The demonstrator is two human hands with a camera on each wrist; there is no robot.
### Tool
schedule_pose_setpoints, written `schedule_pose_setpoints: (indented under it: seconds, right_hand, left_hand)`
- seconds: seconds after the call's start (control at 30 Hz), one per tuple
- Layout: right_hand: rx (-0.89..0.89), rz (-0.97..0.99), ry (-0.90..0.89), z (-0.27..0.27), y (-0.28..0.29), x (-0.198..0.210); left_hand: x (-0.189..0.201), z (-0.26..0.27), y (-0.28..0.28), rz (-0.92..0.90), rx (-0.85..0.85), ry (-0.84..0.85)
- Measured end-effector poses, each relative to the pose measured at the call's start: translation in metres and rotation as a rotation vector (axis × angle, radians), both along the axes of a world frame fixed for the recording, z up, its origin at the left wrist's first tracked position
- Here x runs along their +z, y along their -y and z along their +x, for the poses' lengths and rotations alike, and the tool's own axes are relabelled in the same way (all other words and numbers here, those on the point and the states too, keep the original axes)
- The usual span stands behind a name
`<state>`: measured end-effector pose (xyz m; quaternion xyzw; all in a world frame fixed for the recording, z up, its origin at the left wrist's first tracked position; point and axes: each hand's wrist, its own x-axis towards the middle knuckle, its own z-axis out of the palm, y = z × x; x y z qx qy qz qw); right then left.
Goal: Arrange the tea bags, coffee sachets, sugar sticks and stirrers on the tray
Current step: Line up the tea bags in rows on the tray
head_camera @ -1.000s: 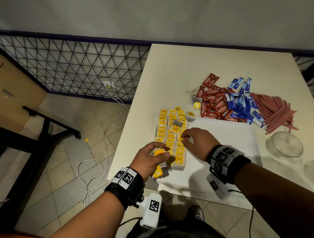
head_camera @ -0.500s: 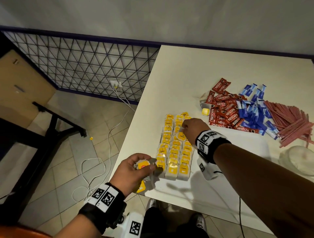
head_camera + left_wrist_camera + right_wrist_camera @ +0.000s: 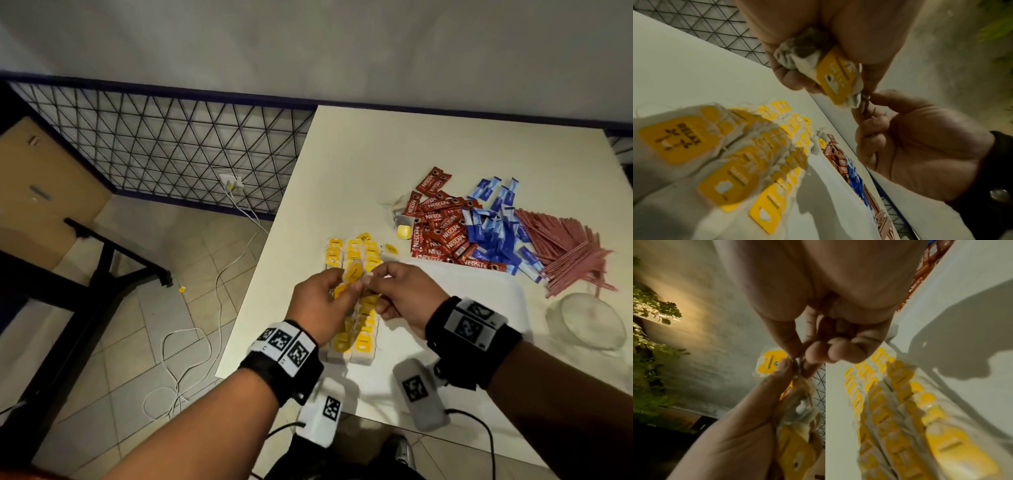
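The left hand [image 3: 318, 308] is raised over the rows of tea bags [image 3: 356, 294], its fingers curled round a small bunch of tea bags [image 3: 818, 65] with yellow tags. In the left wrist view a crumpled white bag and one yellow tag [image 3: 836, 78] stick out of the grip. The right hand [image 3: 404, 298] meets it just beside — thumb and forefinger pinch what looks like a thin string at the corner of that bunch, the other fingers loosely curled. The right wrist view shows the same pinch [image 3: 797, 363], though it is blurred.

Below the hands the rows of tea bags lie in three columns on the left part of the white tray [image 3: 479, 308], which sits on the pale counter [image 3: 411, 144]. Beyond the tray's far edge, on the counter, lie a heap of red coffee sachets [image 3: 442, 229], next to it on the right a heap of blue sugar sticks [image 3: 496, 226], and further right a spread of reddish stirrers [image 3: 568, 250] — the heaps overlap at their edges. One loose tea bag [image 3: 402, 226] rests at the left of the sachets. A clear glass bowl [image 3: 585, 318] stands near the stirrers, right of the tray.
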<state>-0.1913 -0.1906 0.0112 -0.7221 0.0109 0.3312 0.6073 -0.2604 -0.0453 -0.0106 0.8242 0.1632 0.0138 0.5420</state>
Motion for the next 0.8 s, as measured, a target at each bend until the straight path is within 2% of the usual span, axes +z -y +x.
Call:
schedule_pose_setpoints:
  seconds: [0.03,0.1,0.2,0.23,0.3,0.37,0.43,0.57,0.7,0.8]
  right_hand:
    - [0.006,-0.014,0.016,-0.002,0.005,-0.001]
    - [0.064,-0.116,0.23,-0.004,0.017,-0.003]
    - [0.341,-0.269,0.589,-0.008,0.026,0.001]
    - [0.417,-0.305,0.648,-0.011,0.024,0.003]
    - [0.481,-0.345,0.708,-0.015,0.022,0.005]
    - [0.472,-0.357,0.703,-0.018,0.021,0.004]
    - [0.464,-0.378,0.71,-0.021,0.021,0.004]
    - [0.528,-0.428,0.667,-0.025,0.021,-0.001]
    - [0.655,-0.519,0.551,-0.035,0.025,-0.02]
    - [0.677,-0.545,0.454,-0.047,0.028,-0.04]
  left_hand:
    - [0.0,-0.001,0.0,0.025,-0.033,0.0]
    - [0.001,-0.002,-0.006,0.122,-0.165,-0.043]
    - [0.011,-0.005,-0.013,0.378,-0.439,-0.125]
    - [0.014,-0.005,-0.015,0.405,-0.488,-0.134]
    - [0.015,-0.009,-0.016,0.313,-0.482,-0.132]
    - [0.011,-0.014,-0.015,0.129,-0.373,-0.128]
    - [0.008,-0.02,-0.013,0.088,-0.326,-0.168]
    - [-0.005,-0.025,-0.01,0.196,-0.361,-0.225]
    - [-0.02,-0.035,-0.01,0.341,-0.514,-0.349]
    - [-0.03,-0.045,-0.021,0.368,-0.482,-0.384]
